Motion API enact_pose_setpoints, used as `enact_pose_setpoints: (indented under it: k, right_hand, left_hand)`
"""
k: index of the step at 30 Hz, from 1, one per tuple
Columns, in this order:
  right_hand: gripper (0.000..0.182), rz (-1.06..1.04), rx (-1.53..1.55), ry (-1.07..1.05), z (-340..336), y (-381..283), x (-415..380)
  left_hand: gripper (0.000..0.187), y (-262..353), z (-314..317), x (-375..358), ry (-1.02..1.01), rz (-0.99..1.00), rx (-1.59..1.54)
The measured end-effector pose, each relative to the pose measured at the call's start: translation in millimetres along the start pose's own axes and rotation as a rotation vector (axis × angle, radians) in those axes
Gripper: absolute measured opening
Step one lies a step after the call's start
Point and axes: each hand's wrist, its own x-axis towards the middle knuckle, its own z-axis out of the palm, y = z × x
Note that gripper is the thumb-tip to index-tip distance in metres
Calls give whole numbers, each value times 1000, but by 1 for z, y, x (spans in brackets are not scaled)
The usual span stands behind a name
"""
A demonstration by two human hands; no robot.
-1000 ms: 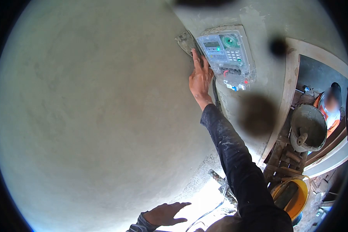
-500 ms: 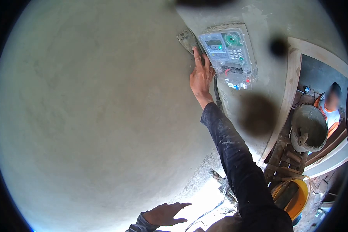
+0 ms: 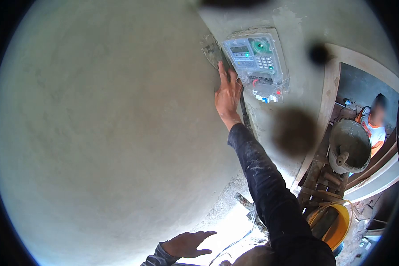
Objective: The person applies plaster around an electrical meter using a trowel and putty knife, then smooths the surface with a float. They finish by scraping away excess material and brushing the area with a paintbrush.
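My right hand [image 3: 228, 99] grips a mortar-smeared trowel [image 3: 213, 52], its forefinger stretched along the tool and the grip hidden under the palm. The trowel's blade lies against the grey plastered wall [image 3: 119, 111] at the corner, just left of an electricity meter [image 3: 255, 57] in a clear cover. Below the hand a dark cable [image 3: 245, 111] runs down from the meter. At the bottom of the view my left hand [image 3: 188, 244] is held out in front of the wall, fingers stretched and thumb apart, with nothing in it.
To the right, a wooden-framed opening [image 3: 330, 88] shows a person [image 3: 377, 122] beyond. A mortar-coated basin [image 3: 352, 142] with a tool's handle in it sits on wooden planks [image 3: 312, 181]. Lower down stands a yellow bucket [image 3: 339, 226] with something dark inside. Dark spots blot parts of the view.
My right hand and the trowel have slid slightly down along the wall beside the meter. The view has shifted a little; my left hand stays much the same.
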Motion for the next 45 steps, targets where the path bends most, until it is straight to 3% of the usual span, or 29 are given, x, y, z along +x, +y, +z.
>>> enact_pose_setpoints:
  k: [5,13,16,18,27,36,38,45]
  right_hand:
    - [102,134,-32,-94,-14,-18,-22]
    - [97,46,29,-1,-16,-42,16]
    - [96,77,6,-1,-11,-43,26]
    - [96,76,-36,-7,-9,-39,26]
    - [91,96,-96,-99,-9,-29,25]
    - [93,35,-216,-7,-13,-19,4]
    - [83,89,-192,-73,-15,-21,2]
    - [77,56,-295,-6,-11,-25,-1]
  left_hand:
    - [72,8,2,-5,17,33,10]
    - [70,-8,20,-8,138,133,-31]
    - [70,-3,15,-8,124,102,-17]
    - [74,7,6,-9,0,1,-13]
    - [73,1,8,-7,9,29,-26]
    - [71,4,9,-5,14,59,-36]
    - [71,7,7,-7,23,61,-38]
    - [71,12,5,-12,6,48,-56]
